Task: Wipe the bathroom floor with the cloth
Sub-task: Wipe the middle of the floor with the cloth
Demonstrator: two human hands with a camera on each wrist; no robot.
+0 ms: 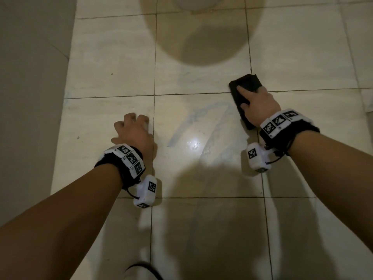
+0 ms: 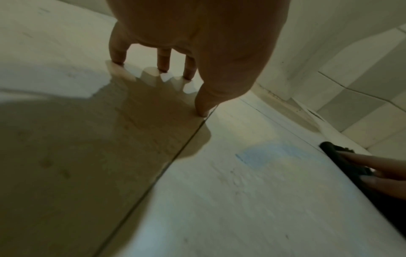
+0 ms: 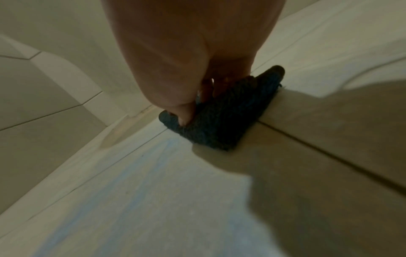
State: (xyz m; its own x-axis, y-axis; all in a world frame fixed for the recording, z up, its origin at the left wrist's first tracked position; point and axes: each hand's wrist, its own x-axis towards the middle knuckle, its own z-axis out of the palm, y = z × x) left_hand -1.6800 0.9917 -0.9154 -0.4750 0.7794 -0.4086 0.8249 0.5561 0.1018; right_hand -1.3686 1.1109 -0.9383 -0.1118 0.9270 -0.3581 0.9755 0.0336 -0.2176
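A folded black cloth (image 1: 250, 81) lies on the cream tiled floor (image 1: 113, 57), over a grout line. My right hand (image 1: 252, 98) presses down on it with straight fingers, the index finger pointing forward across its top. The right wrist view has the thumb and fingers of that right hand (image 3: 202, 100) flat on the cloth (image 3: 226, 125). My left hand (image 1: 133, 128) is propped on the bare tile, its spread fingertips (image 2: 163, 64) touching the floor and holding nothing. Faint blue streaks (image 1: 193, 122) mark the wet tile between both hands. The cloth (image 2: 336, 153) shows at the right in the left wrist view.
A grey wall (image 1: 30, 98) runs along the left side. A pale rounded fixture (image 1: 193, 3) sits at the top edge and casts a round shadow (image 1: 201, 37). Tiled wall (image 2: 362, 87) stands beyond the cloth. A white scrap (image 1: 369, 104) lies at the right edge.
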